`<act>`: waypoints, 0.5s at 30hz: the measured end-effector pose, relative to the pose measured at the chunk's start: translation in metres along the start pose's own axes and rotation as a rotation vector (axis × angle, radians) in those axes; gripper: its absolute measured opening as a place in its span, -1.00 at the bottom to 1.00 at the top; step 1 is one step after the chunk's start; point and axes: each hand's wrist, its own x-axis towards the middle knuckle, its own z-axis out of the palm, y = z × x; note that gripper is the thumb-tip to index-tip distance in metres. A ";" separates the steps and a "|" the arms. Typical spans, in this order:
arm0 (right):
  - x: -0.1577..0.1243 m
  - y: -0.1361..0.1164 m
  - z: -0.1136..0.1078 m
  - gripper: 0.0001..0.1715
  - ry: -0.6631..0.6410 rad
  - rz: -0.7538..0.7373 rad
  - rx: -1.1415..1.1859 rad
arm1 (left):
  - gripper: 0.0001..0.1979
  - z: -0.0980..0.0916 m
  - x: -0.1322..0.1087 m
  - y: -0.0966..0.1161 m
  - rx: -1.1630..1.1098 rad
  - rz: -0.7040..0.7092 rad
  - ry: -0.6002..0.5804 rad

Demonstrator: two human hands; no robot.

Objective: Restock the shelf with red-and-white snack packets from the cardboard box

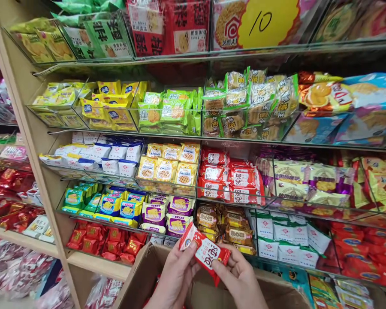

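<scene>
Both my hands grip one red-and-white snack packet, tilted down to the right above an open cardboard box. My left hand pinches its left end, thumb on top. At the right end, my right hand has its thumb on the packet's lower front. A little red wrapping shows inside the box, mostly hidden by my left wrist. Similar red-and-white packets stand in rows in a clear shelf bin above my hands. Brown-wrapped packets sit in the bin just behind the held packet.
Tiered shelves with clear fronts carry several kinds of packets, such as yellow cookie packets and white-and-green ones. A wooden upright divides off another shelf at left. A yellow price tag marked 10 hangs on top.
</scene>
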 end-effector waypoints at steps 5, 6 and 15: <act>0.002 -0.003 -0.007 -0.61 -0.030 -0.036 -0.123 | -0.61 -0.003 -0.001 -0.008 0.042 0.051 -0.082; 0.002 -0.002 -0.008 -0.62 -0.019 -0.036 -0.125 | -0.55 -0.004 -0.001 -0.012 0.032 0.063 -0.120; 0.002 0.000 -0.021 -0.40 -0.012 -0.301 -0.491 | -0.58 -0.031 -0.012 0.001 0.829 0.061 -0.387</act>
